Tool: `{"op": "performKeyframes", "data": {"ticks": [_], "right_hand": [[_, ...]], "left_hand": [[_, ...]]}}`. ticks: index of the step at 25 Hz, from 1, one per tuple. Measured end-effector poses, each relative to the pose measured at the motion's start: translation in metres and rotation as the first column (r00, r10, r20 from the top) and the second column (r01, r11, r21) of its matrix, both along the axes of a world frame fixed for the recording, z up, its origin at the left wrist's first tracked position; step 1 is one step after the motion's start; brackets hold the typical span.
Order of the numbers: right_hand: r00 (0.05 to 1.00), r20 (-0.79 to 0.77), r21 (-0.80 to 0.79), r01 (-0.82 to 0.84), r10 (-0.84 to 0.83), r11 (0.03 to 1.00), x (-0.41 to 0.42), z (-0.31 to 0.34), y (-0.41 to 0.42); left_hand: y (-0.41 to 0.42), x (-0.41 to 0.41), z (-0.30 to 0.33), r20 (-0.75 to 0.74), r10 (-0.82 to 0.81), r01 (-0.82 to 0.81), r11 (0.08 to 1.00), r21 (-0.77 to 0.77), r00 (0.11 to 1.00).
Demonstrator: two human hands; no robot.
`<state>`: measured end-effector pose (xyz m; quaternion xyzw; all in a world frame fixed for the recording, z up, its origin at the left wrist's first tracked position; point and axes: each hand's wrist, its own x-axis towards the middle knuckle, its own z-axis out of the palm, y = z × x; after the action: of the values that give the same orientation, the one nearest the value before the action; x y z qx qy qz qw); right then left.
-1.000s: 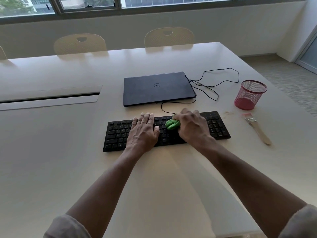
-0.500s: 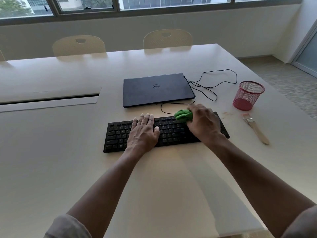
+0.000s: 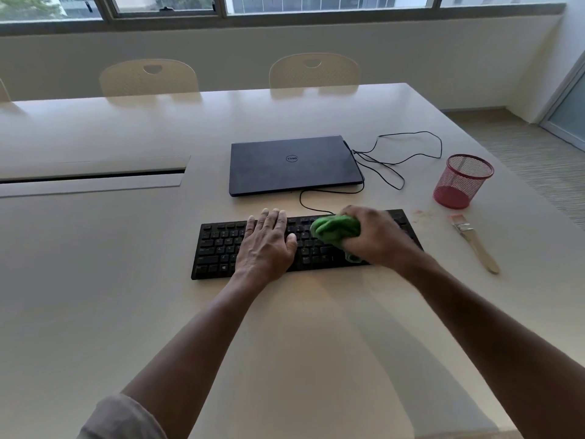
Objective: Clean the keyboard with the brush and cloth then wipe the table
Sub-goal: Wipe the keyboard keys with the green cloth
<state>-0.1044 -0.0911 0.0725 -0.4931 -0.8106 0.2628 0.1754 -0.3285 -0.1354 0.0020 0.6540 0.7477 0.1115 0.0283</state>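
Note:
A black keyboard [image 3: 218, 248] lies across the middle of the pale table [image 3: 95, 296]. My left hand [image 3: 267, 245] rests flat on its left-centre keys with the fingers straight. My right hand [image 3: 380, 237] grips a bunched green cloth [image 3: 335, 229] and presses it onto the keys right of centre, covering the keyboard's right part. A brush [image 3: 474, 245] with a wooden handle lies on the table to the right of the keyboard, apart from both hands.
A closed dark laptop [image 3: 291, 164] sits behind the keyboard, with a black cable [image 3: 408, 153] looping to its right. A red mesh cup [image 3: 462, 182] stands at the right, some crumbs [image 3: 419, 213] beside it. Two chairs [image 3: 148, 77] stand at the far edge.
My right hand has swept the cloth from the keyboard's middle toward the back right and then back toward the centre. My left hand has stayed in place.

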Motion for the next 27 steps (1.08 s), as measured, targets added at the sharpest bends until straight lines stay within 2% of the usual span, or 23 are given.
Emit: {"op": "performKeyframes", "data": {"ticks": [2,4,6,10,13,18,21,22,24,27], "right_hand": [[0.955,-0.260,-0.222,0.083,-0.141,0.972,0.009,0.011,0.018],[0.900,-0.334,-0.276,0.193,-0.282,0.942,0.017,0.016,0.044],[0.879,-0.332,-0.312,0.239,-0.342,0.919,0.016,0.016,0.063],[0.903,-0.254,-0.347,0.249,-0.346,0.904,0.011,0.009,0.072],[0.919,-0.216,-0.347,0.242,-0.329,0.906,0.016,0.012,0.062],[0.969,-0.089,-0.439,0.169,-0.230,0.882,0.033,0.016,0.033],[0.935,-0.190,-0.496,0.172,-0.299,0.851,0.035,0.020,0.033],[0.910,-0.242,-0.469,0.194,-0.337,0.862,0.034,0.020,0.035],[0.910,-0.241,-0.271,0.270,-0.337,0.924,0.027,0.013,0.040],[0.974,0.033,0.127,0.219,-0.225,0.967,-0.001,-0.002,0.027]], "left_hand": [[0.000,0.000,0.000,0.006,0.000,0.000,1.000,-0.001,1.000],[0.000,0.000,0.000,0.009,-0.001,0.001,1.000,-0.003,1.000],[0.000,0.000,0.000,0.009,0.000,0.000,1.000,-0.001,1.000],[0.000,0.000,0.000,0.009,0.003,-0.003,1.000,0.002,1.000],[0.000,-0.001,0.000,0.009,0.000,0.000,1.000,0.001,1.000],[0.000,0.000,-0.001,0.010,0.000,0.000,1.000,-0.002,1.000],[0.001,-0.001,-0.001,0.010,-0.003,0.003,1.000,-0.006,1.000],[0.001,-0.001,-0.001,0.010,-0.002,0.002,1.000,-0.010,1.000],[0.000,-0.001,-0.001,0.006,-0.002,0.002,1.000,-0.012,1.000],[0.001,-0.002,-0.002,0.006,-0.008,0.009,1.000,-0.007,1.000]]}}
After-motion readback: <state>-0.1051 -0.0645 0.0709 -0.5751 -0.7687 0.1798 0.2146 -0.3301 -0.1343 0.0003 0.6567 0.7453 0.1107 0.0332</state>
